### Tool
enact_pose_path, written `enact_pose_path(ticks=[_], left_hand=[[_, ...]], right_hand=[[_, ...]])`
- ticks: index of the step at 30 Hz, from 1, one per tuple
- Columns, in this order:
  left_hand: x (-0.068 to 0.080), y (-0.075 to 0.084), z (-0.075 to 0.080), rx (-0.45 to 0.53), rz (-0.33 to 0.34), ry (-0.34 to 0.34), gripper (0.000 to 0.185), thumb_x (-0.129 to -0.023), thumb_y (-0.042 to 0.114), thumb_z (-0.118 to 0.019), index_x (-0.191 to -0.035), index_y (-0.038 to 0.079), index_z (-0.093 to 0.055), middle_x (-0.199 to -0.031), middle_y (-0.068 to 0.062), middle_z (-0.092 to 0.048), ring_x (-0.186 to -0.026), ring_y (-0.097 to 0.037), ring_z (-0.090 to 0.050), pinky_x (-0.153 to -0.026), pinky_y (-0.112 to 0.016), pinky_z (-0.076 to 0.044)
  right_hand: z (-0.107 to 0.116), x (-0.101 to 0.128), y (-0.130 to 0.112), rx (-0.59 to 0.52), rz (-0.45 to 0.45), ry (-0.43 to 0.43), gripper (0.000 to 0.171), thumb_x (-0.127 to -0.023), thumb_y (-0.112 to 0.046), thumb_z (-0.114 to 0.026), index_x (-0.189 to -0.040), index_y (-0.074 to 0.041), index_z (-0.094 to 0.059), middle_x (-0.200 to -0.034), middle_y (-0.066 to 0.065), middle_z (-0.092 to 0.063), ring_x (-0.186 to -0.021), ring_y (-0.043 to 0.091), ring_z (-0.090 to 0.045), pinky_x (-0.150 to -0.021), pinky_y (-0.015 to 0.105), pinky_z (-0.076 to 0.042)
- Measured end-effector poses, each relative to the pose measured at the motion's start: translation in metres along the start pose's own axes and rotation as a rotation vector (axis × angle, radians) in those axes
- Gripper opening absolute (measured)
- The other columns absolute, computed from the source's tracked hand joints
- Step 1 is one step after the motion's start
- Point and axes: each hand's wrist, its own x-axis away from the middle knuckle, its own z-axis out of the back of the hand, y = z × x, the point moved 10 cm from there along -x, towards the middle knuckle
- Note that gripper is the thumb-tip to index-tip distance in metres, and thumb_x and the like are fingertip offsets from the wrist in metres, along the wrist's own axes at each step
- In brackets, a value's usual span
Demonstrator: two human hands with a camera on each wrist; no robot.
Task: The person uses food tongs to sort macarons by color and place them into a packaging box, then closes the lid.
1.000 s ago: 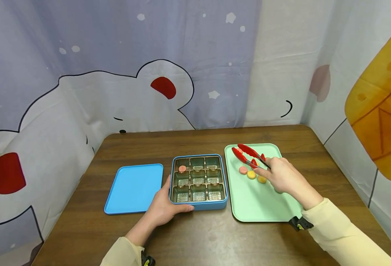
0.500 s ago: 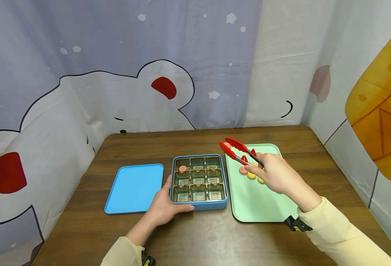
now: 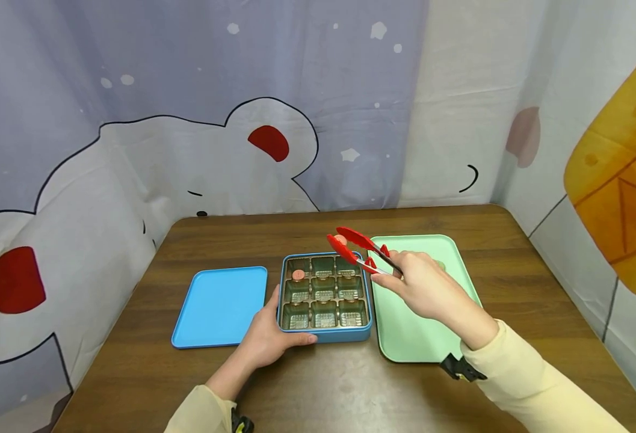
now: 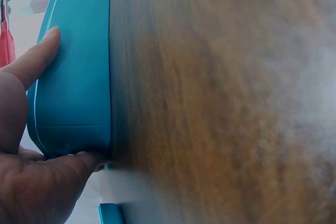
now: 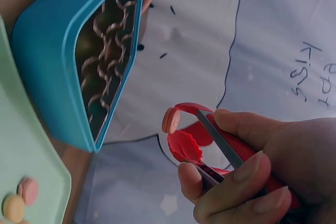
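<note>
In the head view my right hand (image 3: 423,285) holds red-tipped tongs (image 3: 357,238) above the back right of a blue box (image 3: 325,336). A pink macaron (image 5: 170,120) is pinched between the tong tips, well seen in the right wrist view. My left hand (image 3: 266,338) grips the box's front left corner, its thumb along the front wall and its fingers at the left side. Inside the box is a gold insert (image 3: 324,305) divided into several compartments. Another pink macaron (image 3: 298,275) lies in the back left one.
Right of the box stands a pale green tray (image 3: 417,343). On it lie a pink macaron (image 5: 29,190) and a yellow macaron (image 5: 13,208), largely hidden by my right hand in the head view. A flat blue lid (image 3: 217,310) lies left of the box.
My right hand has carried the tongs and the pink macaron left, from over the green tray to above the box's back right corner. My left hand and the box stay put.
</note>
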Motion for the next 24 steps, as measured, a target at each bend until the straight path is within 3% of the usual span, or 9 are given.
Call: enact_pose_path(ticks=[9, 19, 24], left_hand=[[-0.001, 0.000, 0.000, 0.002, -0.009, 0.004, 0.137, -0.063, 0.045, -0.105, -0.169, 0.017, -0.024, -0.140, 0.000, -0.065, -0.131, -0.024, -0.058, -0.106, -0.052, -0.046], [-0.002, -0.003, 0.000, -0.022, 0.013, 0.010, 0.142, -0.064, 0.049, -0.103, -0.170, 0.010, -0.017, -0.156, -0.010, -0.053, -0.141, -0.029, -0.050, -0.111, -0.054, -0.043], [-0.002, -0.002, 0.001, -0.020, 0.011, 0.010, 0.141, -0.065, 0.049, -0.103, -0.170, 0.010, -0.017, -0.155, -0.010, -0.054, -0.140, -0.029, -0.051, -0.111, -0.054, -0.043]], right_hand=[[-0.026, -0.006, -0.024, -0.018, 0.038, -0.052, 0.031, -0.100, -0.032, -0.076, -0.081, -0.015, -0.059, -0.068, -0.001, -0.051, -0.057, 0.013, -0.044, -0.052, 0.031, -0.039], [-0.051, -0.009, -0.041, 0.009, 0.069, -0.083, 0.032, -0.099, -0.036, -0.077, -0.080, -0.018, -0.058, -0.061, -0.005, -0.050, -0.055, 0.012, -0.046, -0.056, 0.034, -0.035], [-0.062, -0.009, -0.045, 0.007, 0.079, -0.090, 0.029, -0.098, -0.035, -0.078, -0.084, -0.017, -0.061, -0.061, -0.007, -0.052, -0.058, 0.011, -0.049, -0.057, 0.032, -0.040]])
